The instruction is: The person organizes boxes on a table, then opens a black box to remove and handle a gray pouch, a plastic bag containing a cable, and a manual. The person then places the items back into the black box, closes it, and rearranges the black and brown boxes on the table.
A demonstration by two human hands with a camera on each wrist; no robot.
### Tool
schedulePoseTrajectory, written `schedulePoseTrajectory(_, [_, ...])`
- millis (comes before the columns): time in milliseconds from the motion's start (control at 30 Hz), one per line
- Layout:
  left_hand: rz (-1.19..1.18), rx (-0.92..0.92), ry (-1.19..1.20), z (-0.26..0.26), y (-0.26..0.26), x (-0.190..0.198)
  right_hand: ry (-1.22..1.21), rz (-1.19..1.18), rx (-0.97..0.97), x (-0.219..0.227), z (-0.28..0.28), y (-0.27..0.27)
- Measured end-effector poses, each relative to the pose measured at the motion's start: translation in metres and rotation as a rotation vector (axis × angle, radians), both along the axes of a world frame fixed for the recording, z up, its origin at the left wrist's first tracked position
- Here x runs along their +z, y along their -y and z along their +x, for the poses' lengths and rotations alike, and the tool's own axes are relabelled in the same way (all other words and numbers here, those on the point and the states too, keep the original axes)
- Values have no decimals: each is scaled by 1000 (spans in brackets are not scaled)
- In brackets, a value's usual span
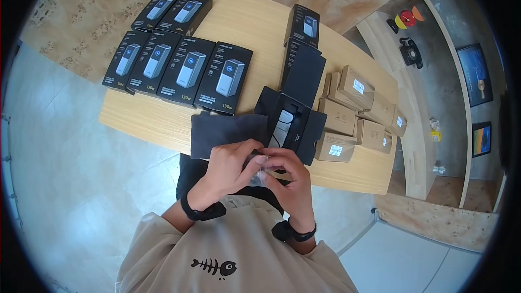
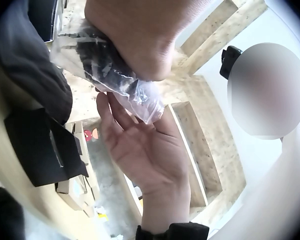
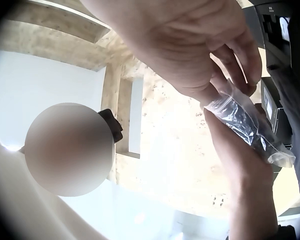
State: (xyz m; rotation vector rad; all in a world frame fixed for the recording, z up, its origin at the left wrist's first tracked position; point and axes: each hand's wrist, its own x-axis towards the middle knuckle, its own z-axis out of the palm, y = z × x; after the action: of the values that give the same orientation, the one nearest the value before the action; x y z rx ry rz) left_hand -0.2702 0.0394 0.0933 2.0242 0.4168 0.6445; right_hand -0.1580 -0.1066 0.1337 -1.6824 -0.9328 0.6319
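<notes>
A clear plastic bag (image 2: 107, 70) with something dark inside is held up in front of the chest, over the table's near edge. My left hand (image 1: 228, 168) grips it with bent fingers. At its other end, my right hand (image 1: 293, 179) pinches the plastic between thumb and fingers. Crinkled, shiny plastic of the bag (image 3: 240, 120) shows between both hands in the right wrist view. Just beyond the hands stands an open black box (image 1: 296, 133), flaps spread, with a white item (image 1: 284, 122) and a dark cord inside. Left of it lies a dark grey pouch (image 1: 225, 135).
Several black printed boxes (image 1: 187, 70) stand in two rows at the table's left, and another black box (image 1: 304, 24) at the back. Several brown cartons (image 1: 336, 116) are stacked on the right. Shelves with a black telephone (image 1: 411, 52) stand beyond the table (image 1: 146, 122).
</notes>
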Motion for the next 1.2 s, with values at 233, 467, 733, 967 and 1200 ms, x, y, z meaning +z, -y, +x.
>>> schedulePoseTrajectory(233, [-41,35,17,-2,-7,-6,-319,71,-23,-9,14,11])
schedulePoseTrajectory(467, [-42,90,-40,-2,-9,-1,-515,102,-79,-3,21,19])
schedulePoseTrajectory(733, [-75,109,-49,-2,-9,-1,-708,317,-110,-16,26,17])
schedulePoseTrajectory(967, [-30,157,-66,-3,-14,-2,-826,543,-190,-22,38,19])
schedulePoseTrajectory(1200, [-134,237,-15,-8,-20,-14,-667,569,-337,-19,39,16])
